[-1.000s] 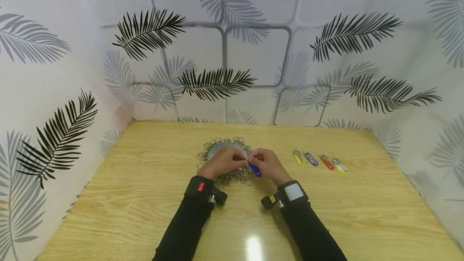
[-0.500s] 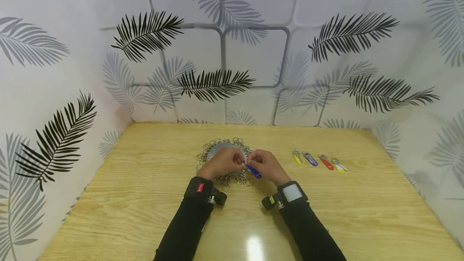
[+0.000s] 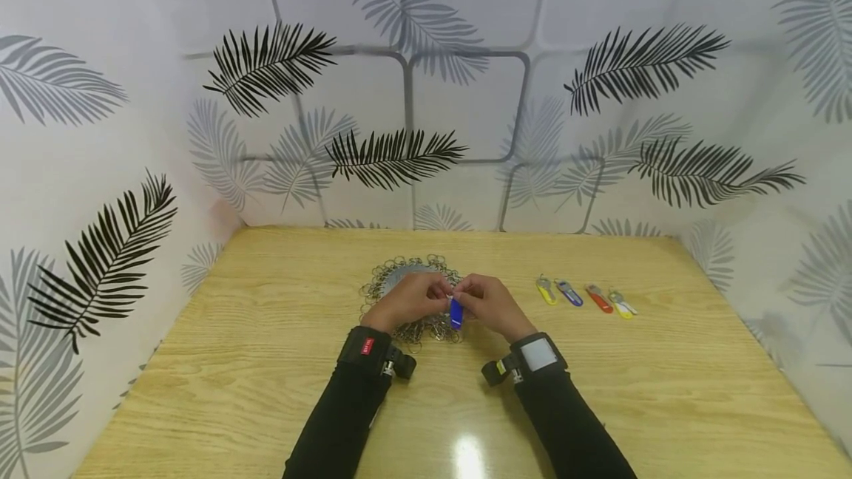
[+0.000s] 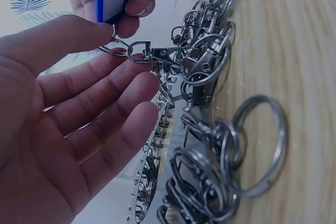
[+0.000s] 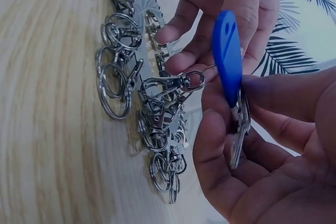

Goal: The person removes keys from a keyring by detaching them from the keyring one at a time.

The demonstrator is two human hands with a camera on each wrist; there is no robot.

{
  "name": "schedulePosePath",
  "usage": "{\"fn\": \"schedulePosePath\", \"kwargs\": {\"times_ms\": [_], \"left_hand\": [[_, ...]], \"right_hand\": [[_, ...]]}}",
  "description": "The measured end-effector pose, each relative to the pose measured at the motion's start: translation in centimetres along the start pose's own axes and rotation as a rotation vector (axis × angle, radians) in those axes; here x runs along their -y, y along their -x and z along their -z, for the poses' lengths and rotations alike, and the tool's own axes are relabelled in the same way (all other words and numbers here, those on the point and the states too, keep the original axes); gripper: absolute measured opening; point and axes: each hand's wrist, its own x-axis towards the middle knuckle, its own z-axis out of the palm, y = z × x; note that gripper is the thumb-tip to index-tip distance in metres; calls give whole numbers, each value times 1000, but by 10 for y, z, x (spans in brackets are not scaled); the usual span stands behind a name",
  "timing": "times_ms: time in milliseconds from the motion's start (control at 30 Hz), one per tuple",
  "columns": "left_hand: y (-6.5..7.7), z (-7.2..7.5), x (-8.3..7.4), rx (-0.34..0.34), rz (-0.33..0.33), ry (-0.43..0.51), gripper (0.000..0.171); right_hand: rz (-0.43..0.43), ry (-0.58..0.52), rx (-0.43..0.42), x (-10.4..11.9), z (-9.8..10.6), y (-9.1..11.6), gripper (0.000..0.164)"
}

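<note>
My left hand (image 3: 414, 297) pinches a split key ring (image 4: 113, 49) between thumb and index finger, the other fingers loosely bent. A swivel clasp (image 4: 161, 55) joins that ring to a bunch of clasps. Opposite it, my right hand (image 3: 494, 306) grips a blue key tag (image 3: 455, 315) with a metal key (image 5: 240, 142) beside it. The tag's hole end meets the split ring near my left thumb; whether the ring passes through the hole I cannot tell. Beneath both hands lies a grey disc (image 3: 394, 278) hung round with many clasps and rings (image 4: 260, 145).
On the wooden table (image 3: 266, 361), to the right, lie a yellow key tag (image 3: 546, 290), a blue one (image 3: 569, 293), a red one (image 3: 600, 299) and a yellow-and-white one (image 3: 623, 306). A leaf-patterned wall (image 3: 459, 191) stands behind.
The blue key tag has swung from slanting down to the right to hanging nearly straight down. Both hands stay close together in almost the same place.
</note>
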Motion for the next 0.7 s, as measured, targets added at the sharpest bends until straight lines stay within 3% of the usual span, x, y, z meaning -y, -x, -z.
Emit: {"fn": "schedulePosePath", "kwargs": {"times_ms": [367,500,700], "left_hand": [[-1,0,3,-12,-8,35,16],[-1,0,1,-34,-8,30,15],[-2,-1,2,-43,-21,33,18]], "right_hand": [[79,3,55,3,2,1,8],[96,43,22,3,1,0,7],[54,84,-30,2,-1,0,5]]}}
